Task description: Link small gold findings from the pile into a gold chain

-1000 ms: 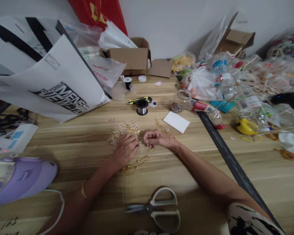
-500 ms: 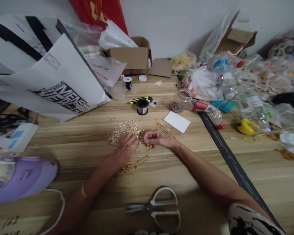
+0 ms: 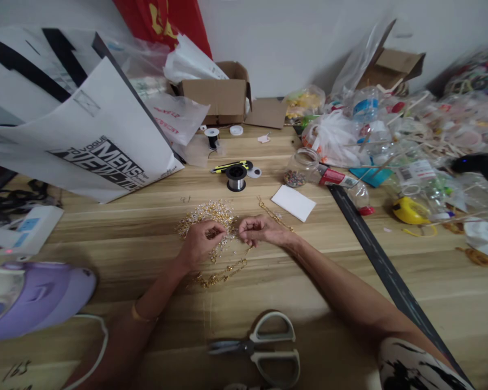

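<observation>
A heap of small gold and clear beads or charms (image 3: 216,210) lies on the wooden table. Over its lower left part is my left hand (image 3: 201,240), thumb and index finger pinched together; whatever sits between the tips is too small to make out. Just right of the heap, my right hand (image 3: 261,229) is closed with fingers curled and tips together, and a bit of gold chain shows below it. A gold chain with beads (image 3: 223,273) lies in front of both hands. Another gold chain (image 3: 274,214) runs behind my right hand.
Scissors (image 3: 264,346) lie near the front edge. Behind the heap are a wire spool (image 3: 236,178), a yellow cutter (image 3: 230,167) and a jar of beads (image 3: 301,167). A white card (image 3: 293,202) lies right; a purple iron (image 3: 44,298) stands left.
My left hand has drawn back slightly to the left and turned, so its thumb-and-finger pinch now shows. My right hand stays almost where it was.
</observation>
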The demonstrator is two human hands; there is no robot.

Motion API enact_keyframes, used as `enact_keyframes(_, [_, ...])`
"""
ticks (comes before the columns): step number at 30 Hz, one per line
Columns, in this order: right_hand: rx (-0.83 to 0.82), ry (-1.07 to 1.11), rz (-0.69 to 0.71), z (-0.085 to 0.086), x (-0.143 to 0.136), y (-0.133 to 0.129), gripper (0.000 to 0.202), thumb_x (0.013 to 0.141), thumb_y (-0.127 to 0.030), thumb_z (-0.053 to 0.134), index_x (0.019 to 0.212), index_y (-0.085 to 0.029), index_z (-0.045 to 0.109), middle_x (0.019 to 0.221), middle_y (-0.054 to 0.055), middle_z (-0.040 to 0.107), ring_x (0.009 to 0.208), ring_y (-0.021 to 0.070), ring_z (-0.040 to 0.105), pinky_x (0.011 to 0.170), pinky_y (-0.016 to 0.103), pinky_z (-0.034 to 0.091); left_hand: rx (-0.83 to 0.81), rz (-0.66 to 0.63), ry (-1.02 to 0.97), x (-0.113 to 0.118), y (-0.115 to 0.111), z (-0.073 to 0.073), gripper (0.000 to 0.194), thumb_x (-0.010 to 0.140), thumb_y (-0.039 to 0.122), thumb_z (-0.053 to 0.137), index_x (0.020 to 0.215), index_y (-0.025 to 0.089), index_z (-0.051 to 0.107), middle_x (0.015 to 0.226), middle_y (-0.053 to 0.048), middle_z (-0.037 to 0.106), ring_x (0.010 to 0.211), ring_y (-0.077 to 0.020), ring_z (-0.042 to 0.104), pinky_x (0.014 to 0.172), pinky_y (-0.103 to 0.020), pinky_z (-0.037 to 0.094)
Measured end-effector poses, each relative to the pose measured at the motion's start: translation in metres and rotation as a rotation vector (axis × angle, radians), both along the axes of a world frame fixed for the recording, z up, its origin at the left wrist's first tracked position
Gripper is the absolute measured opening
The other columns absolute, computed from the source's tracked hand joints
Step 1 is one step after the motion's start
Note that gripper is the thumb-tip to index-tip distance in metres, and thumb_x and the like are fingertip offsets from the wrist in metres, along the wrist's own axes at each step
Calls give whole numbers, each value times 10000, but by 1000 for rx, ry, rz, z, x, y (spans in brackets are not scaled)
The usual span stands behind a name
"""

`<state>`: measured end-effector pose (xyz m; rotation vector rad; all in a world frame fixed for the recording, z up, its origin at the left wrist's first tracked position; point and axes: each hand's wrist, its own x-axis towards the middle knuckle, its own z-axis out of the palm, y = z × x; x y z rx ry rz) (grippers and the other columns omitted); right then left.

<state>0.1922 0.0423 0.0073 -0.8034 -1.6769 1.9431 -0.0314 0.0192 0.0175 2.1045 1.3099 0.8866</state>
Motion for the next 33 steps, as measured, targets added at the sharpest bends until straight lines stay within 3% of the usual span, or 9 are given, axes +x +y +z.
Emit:
enact_keyframes(6, [-11, -6, -12, 3, -1, -1, 214, 794, -341, 660, 817, -142, 585, 682, -12, 583, 590, 71, 538, 523, 183, 436, -139, 24, -70, -1, 1, 2, 66, 753, 216, 643, 731, 162, 674, 683, -18, 689, 625, -133, 617, 555, -210, 454])
enact_keyframes(16, [-14, -2, -12, 2, -1, -1, 239, 784, -365, 670, 809, -144, 582, 672, -16, 579, 587, 74, 535, 512, 183, 428, 100, -197, 165, -1, 1, 0, 98, 819, 162, 617, 751, 188, 683, 733, -25, 679, 772, -177, 583, 757, -316, 453])
enact_keyframes(24, [6, 7, -2, 3, -1, -1, 232, 798, -360, 656, 806, -141, 580, 677, -13, 580, 589, 77, 531, 524, 193, 431, 313, -232, 510, 8, -9, -10, 220, 911, 201, 507, 753, 153, 653, 796, -65, 609, 876, -216, 501, 827, -362, 429])
enact_keyframes(33, [-3, -1, -12, 3, -1, -1, 241, 788, -368, 666, 807, -143, 584, 660, -20, 577, 564, 72, 525, 514, 185, 435, 341, -232, 585, 7, -10, -6, 244, 929, 202, 475, 733, 151, 612, 781, -61, 582, 832, -209, 494, 786, -350, 424])
